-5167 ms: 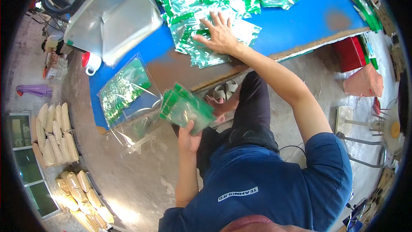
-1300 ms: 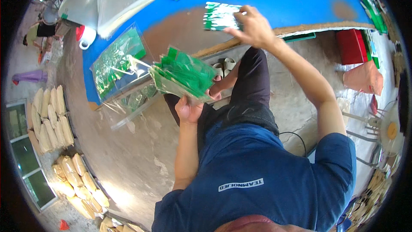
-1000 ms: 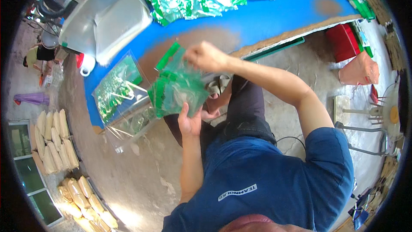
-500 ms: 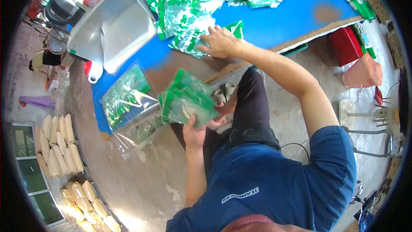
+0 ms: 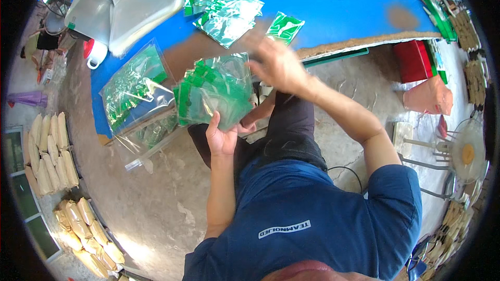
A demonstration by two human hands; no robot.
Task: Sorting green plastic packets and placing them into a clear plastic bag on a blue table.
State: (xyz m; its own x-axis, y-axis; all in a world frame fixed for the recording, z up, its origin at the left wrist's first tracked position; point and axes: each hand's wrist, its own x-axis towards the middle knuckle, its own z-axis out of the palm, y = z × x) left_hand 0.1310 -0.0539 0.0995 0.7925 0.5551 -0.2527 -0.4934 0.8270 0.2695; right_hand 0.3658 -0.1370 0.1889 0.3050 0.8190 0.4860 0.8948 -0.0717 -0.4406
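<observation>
My left hand [image 5: 221, 138] grips a fanned stack of green-and-clear plastic packets [image 5: 213, 91] by its lower edge, thumb on top. Just right of that stack, close to the table's near edge, is my right hand [image 5: 278, 65]. Motion smears its fingers, so I cannot make out whether they hold anything. A single green packet [image 5: 285, 27] lies on the blue table beyond it. Farther off spreads a big shiny pile of similar packets [image 5: 229, 13]. Left of the stack, a large clear bag [image 5: 138, 91] with green packets inside overhangs the table edge.
At the back left of the blue table [image 5: 344, 15] rests a metal tray [image 5: 94, 8], with a red-and-white mug [image 5: 96, 54] near it. A red box [image 5: 413, 61], a pink bin [image 5: 429, 95] and a fan [image 5: 467, 153] stand to the right. Brown packages [image 5: 86, 229] lie at left.
My right hand has come back from the packet pile toward the stack in my left hand. The whole view has shifted slightly.
</observation>
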